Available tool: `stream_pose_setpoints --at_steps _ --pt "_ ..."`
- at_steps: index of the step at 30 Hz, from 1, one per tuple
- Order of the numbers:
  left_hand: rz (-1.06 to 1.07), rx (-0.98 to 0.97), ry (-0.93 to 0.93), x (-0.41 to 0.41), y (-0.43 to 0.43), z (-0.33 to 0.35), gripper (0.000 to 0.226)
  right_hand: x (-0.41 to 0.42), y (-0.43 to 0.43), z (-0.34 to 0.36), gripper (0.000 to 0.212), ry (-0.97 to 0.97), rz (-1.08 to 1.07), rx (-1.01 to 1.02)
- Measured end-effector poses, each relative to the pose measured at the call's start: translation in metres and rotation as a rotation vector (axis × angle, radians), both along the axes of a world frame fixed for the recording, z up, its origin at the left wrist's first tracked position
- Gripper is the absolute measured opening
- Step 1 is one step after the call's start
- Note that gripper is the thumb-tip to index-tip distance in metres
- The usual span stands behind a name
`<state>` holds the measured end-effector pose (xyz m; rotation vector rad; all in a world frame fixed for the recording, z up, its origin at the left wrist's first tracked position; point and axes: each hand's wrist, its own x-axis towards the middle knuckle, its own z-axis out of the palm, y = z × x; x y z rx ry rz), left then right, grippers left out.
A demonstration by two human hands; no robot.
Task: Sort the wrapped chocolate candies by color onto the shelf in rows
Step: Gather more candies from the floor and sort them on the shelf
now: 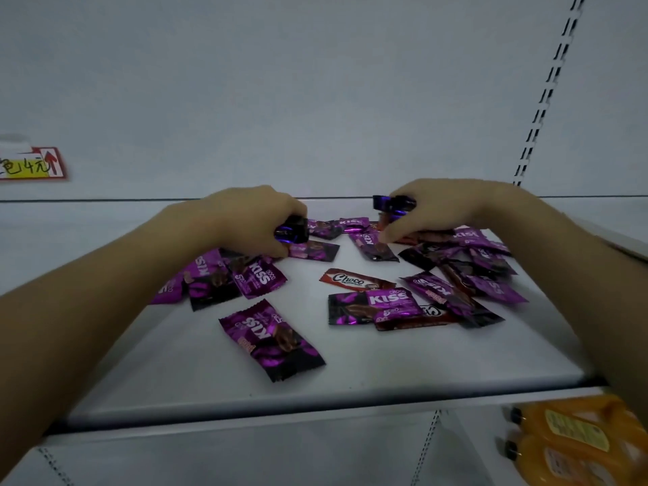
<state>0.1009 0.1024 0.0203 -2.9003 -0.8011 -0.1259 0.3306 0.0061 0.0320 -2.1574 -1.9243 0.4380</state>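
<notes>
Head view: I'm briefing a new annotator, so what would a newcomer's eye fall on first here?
The scatter of shiny purple candies across the white shelf stands out first, with one red Choco candy near the middle. At the back, the left hand and right hand each grip one purple candy. Orange bottles lie on the level below, at the lower right.

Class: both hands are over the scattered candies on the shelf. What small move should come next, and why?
Probably lay the held purple candies along the back edge of the shelf to start a row: the left hand and right hand each grip one, while a red candy lies loose among the purple ones.
</notes>
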Motion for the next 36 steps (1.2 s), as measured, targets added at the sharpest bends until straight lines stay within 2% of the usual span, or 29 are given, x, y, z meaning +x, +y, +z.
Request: stream_pose_setpoints --at_steps 3,5,8,9,11,13,15,19,21,23,25,28,30,33,36 --pt "-0.012 -0.122 -0.089 -0.011 0.002 0.017 0.028 -0.016 0.002 -0.003 0.04 -0.136 0.043 -0.038" --pt "-0.011 -0.312 -0.1 -0.023 -0.005 0.033 0.03 -0.024 -0.007 0.001 0.037 -0.14 0.094 -0.042" --pt "-0.025 -0.602 0.131 -0.031 -0.023 0.046 0.039 -0.041 -0.031 0.015 0.038 0.101 0.259 -0.195" --pt "-0.038 -0.649 0.225 -0.03 -0.03 0.045 0.04 -0.047 -0.035 0.017 0.041 0.111 0.303 -0.284" --pt "-0.039 -0.648 0.365 -0.022 -0.04 0.041 0.041 -0.053 -0.036 0.014 0.045 -0.037 0.31 -0.334" --pt "-0.015 -0.585 0.422 -0.014 -0.046 0.034 0.043 -0.048 -0.026 0.007 0.04 -0.164 0.217 -0.181" --pt "0.011 -0.525 0.376 -0.009 -0.046 0.025 0.046 -0.035 -0.019 0.004 0.036 -0.17 0.124 -0.047" --pt "0.004 -0.331 0.112 -0.001 -0.035 0.014 0.041 -0.024 -0.019 0.007 0.042 0.048 0.111 0.074" --pt "0.055 -0.298 0.01 -0.01 -0.022 0.024 0.036 -0.037 -0.021 0.008 0.038 0.155 0.165 0.187" --pt "0.187 -0.292 0.006 -0.033 -0.003 0.039 0.036 -0.058 -0.023 0.002 0.033 0.258 0.252 0.255" --pt "0.36 -0.313 0.106 -0.056 0.018 0.047 0.042 -0.081 -0.021 -0.009 0.032 0.266 0.351 0.261" --pt "0.515 -0.387 0.215 -0.071 0.036 0.04 0.045 -0.104 -0.007 -0.02 0.04 0.019 0.486 0.181" --pt "0.534 -0.403 0.203 -0.071 0.04 0.037 0.045 -0.107 0.001 -0.019 0.043 -0.151 0.46 0.108" --pt "0.522 -0.426 0.191 -0.065 0.035 0.034 0.047 -0.094 0.004 -0.008 0.016 -0.202 0.359 0.035" --pt "0.472 -0.508 0.209 -0.049 0.026 0.024 0.054 -0.073 0.002 -0.002 0.017 -0.251 0.261 0.041"
